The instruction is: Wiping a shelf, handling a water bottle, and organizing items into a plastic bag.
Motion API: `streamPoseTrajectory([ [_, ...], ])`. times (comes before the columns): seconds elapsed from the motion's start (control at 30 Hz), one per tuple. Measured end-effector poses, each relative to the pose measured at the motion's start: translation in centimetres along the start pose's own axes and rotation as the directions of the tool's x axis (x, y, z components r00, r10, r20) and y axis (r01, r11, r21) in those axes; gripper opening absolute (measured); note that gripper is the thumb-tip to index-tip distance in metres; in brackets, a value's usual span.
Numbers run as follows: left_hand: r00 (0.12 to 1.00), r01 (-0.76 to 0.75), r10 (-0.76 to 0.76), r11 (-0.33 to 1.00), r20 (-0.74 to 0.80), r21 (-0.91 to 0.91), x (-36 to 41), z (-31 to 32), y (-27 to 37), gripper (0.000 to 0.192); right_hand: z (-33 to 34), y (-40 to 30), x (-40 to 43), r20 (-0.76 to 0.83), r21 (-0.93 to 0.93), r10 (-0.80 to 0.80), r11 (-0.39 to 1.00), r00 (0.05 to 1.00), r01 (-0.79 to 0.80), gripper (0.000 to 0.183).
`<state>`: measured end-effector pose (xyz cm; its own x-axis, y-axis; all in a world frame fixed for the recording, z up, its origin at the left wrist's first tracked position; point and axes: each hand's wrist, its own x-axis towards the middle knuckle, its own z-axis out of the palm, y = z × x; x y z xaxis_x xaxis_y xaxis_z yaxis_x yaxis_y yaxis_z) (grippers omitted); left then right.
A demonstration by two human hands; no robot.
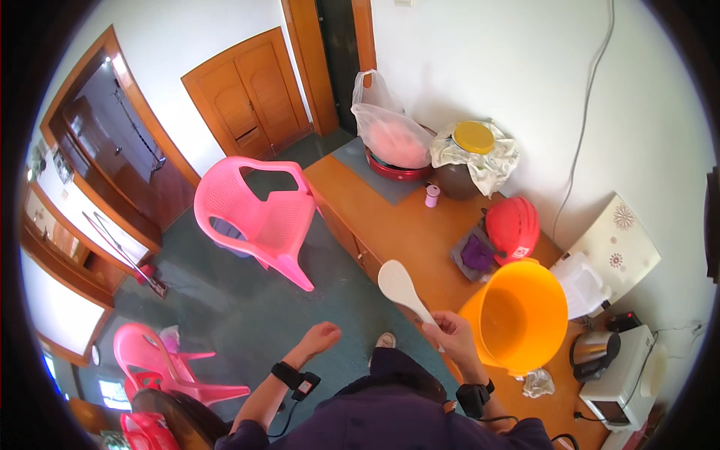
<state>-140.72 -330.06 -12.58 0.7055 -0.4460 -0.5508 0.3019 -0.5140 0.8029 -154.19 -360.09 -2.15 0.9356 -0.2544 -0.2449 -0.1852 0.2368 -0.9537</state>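
My right hand (454, 339) holds a white plastic rice paddle (400, 284) by its handle, its broad end pointing up and left, over the edge of the wooden sideboard (394, 242). Just right of that hand stands an orange plastic bucket (523, 315), its inside facing me and looking bare. My left hand (320, 339) hangs over the floor with fingers loosely curled and nothing seen in it. Both wrists wear black devices with cables.
On the sideboard are a red helmet (512, 229), a purple cloth (477, 253), a small pink bottle (432, 196), a cloth-covered pot (458, 180), a bagged red basin (399, 169), an electric kettle (595, 354) and a white appliance (624, 377). Pink plastic chairs (264, 216) stand left.
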Motion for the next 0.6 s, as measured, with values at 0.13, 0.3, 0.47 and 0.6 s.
streamPoseTrajectory([
  [0.13, 0.997, -0.083, 0.083, 0.982, 0.008, 0.170, 6.3, -4.0, 4.1, 0.028, 1.4, -2.6, 6.8, -0.030, 0.014, -0.043, 0.999, 0.999, 0.043, 0.024],
  [0.3, 0.992, -0.111, 0.106, 0.989, 0.064, 0.095, 13.2, -6.6, 8.0, 0.024, 1.6, -4.7, 12.0, -0.153, -0.046, -0.033, 0.999, 0.988, 0.027, 0.022],
  [0.47, 0.909, -0.394, 0.399, 0.917, 0.117, -0.071, 21.5, -11.3, 16.8, 0.023, 1.8, -4.5, 15.3, -0.379, -0.051, -0.087, 0.996, 0.921, 0.074, 0.019],
  [0.6, 0.722, -0.662, 0.658, 0.747, -0.216, 0.064, 32.0, -16.2, 25.3, 0.035, 4.3, -6.1, 18.8, -0.499, -0.063, -0.059, 0.998, 0.865, 0.032, 0.021],
])
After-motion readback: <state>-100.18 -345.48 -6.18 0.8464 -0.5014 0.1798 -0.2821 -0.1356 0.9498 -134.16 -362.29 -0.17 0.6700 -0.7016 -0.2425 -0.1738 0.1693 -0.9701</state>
